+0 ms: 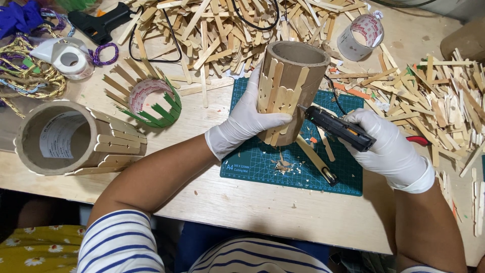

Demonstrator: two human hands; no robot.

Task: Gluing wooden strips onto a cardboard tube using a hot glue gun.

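Glue gun applied to stick-clad tube.
Left hand wraps the upright tube, fingers pressed on its sticks, above the green mat on the desk. Right hand grips the glue gun, nozzle touching the tube's side. A second tube lies far left.

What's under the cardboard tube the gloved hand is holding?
A green cutting mat lies under the tube, littered with wood chips. The patch right beneath the tube and the left hand is hidden.
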